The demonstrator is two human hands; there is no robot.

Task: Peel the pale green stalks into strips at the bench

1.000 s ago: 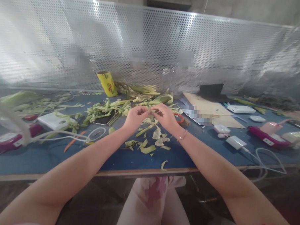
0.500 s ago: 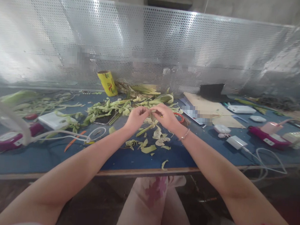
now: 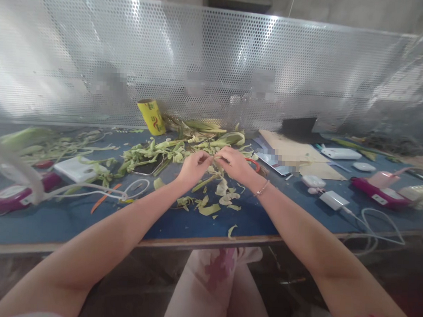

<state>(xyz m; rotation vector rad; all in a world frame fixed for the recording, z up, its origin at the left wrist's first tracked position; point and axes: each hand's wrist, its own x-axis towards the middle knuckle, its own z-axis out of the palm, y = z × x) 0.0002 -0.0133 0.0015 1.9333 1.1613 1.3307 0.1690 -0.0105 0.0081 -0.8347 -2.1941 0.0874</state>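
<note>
My left hand [image 3: 196, 166] is closed in a pinch above the middle of the table, fingertips turned towards my right hand [image 3: 234, 164]. That one is pinched too, its fingertips almost meeting the left ones. Whatever sits between the fingers is small and mostly hidden; a bit of pale green shows there. Beneath and beyond them lies a heap of pale green plant strips and stalks [image 3: 152, 153]. Curled, peeled pieces [image 3: 209, 209] are scattered on the blue tabletop [image 3: 190, 227] nearer to me. An orange loop [image 3: 255, 164] shows just beyond my right hand.
A yellow tube [image 3: 152, 117] leans near the perforated metal screen [image 3: 222, 61]. Left are a white box [image 3: 78, 169], a cable and a purple power strip [image 3: 11, 197]. Right are cardboard [image 3: 302, 155], white chargers [image 3: 334, 200] and another purple strip [image 3: 380, 194]. A dark phone [image 3: 150, 167] lies under the strips.
The fingertips of my two hands have moved slightly apart, the left hand shifting a little. The things on the table lie as before.
</note>
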